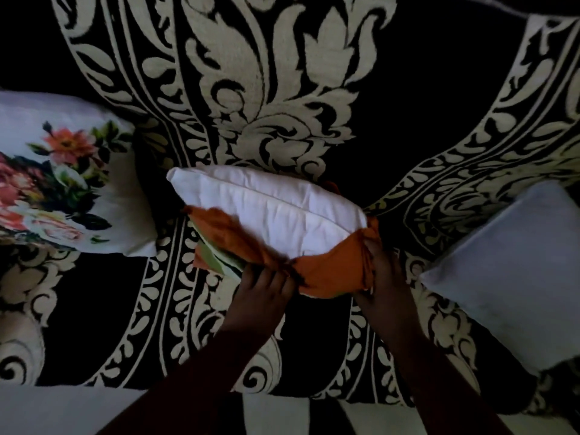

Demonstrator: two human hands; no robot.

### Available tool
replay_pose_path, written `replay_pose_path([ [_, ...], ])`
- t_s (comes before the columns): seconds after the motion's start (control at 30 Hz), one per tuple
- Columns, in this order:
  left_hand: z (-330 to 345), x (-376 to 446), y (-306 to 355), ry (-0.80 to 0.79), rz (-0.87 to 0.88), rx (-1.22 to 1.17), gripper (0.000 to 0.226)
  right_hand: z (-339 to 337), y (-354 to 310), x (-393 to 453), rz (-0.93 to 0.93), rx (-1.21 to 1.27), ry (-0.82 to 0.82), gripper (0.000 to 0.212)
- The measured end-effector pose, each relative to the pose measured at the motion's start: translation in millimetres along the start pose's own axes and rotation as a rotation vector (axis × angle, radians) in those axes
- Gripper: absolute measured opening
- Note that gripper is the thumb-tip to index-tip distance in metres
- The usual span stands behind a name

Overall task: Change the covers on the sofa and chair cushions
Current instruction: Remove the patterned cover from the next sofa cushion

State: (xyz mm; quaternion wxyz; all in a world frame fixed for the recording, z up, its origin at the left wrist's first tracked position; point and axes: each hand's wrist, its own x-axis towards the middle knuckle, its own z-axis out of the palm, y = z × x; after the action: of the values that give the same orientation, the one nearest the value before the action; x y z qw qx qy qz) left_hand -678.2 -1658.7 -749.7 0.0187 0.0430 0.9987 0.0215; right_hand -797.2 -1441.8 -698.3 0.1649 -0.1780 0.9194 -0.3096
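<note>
A bare white cushion insert (266, 205) lies on the sofa seat in the middle of the view. An orange cover (329, 271) is bunched around its near edge, and most of the insert sticks out beyond it. My left hand (263, 290) grips the gathered orange cloth at the near left. At the cover's right corner, my right hand (381, 271) holds the fabric with curled fingers. A green and white patch of the cover (216, 262) shows under the orange folds.
The sofa (251, 89) wears a black throw with a cream ornamental pattern. A floral cushion (62, 183) leans at the left. A plain pale cushion (508, 271) lies at the right. White floor (62, 409) shows along the bottom edge.
</note>
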Motion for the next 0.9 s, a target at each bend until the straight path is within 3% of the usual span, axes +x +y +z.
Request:
replay_pose_path([
  [0.13,-7.9,-13.6,5.9,-0.334,-0.102,-0.055,0.109,0.0,-9.6,9.9,0.066,0.423,-0.099,0.09],
  [0.17,-18.7,-7.2,4.9,-0.408,-0.142,-0.119,0.107,-2.0,-13.1,10.4,0.113,0.564,-0.11,0.086],
  [0.2,-32.6,1.8,2.3,-0.431,-0.168,-0.17,0.088,-4.4,-18.0,12.0,0.173,0.645,-0.073,0.074],
  [0.27,-59.2,20.4,-3.7,-0.234,-0.189,-0.224,0.044,-7.1,-23.7,16.9,0.314,0.593,0.09,0.048],
  [0.37,-101.3,57.7,-13.8,0.183,-0.291,-0.208,0.032,-5.8,-25.2,22.5,0.444,0.548,0.214,0.033],
  [0.4,-107.5,72.3,-16.4,0.253,-0.271,-0.214,0.025,-6.3,-29.5,22.1,0.443,0.572,0.222,0.028],
  [0.43,-110.3,88.0,-18.8,0.237,-0.218,-0.225,0.027,-5.7,-31.3,20.9,0.417,0.596,0.229,0.023],
  [0.5,-99.1,111.5,-24.2,0.054,-0.041,-0.176,0.052,-4.0,-32.4,16.5,0.347,0.648,0.254,0.017],
  [0.6,-79.5,126.7,-35.5,-0.143,0.082,-0.138,0.06,-5.4,-25.8,13.5,0.313,0.616,0.287,0.014],
  [0.77,-79.1,133.9,-41.5,-0.026,0.039,-0.104,0.028,-5.7,2.0,8.1,0.166,0.249,0.232,0.01],
  [0.9,-79.8,129.4,-67.9,0.004,-0.175,-0.163,0.032,9.6,30.9,-1.3,0.212,0.023,0.035,0.02],
])
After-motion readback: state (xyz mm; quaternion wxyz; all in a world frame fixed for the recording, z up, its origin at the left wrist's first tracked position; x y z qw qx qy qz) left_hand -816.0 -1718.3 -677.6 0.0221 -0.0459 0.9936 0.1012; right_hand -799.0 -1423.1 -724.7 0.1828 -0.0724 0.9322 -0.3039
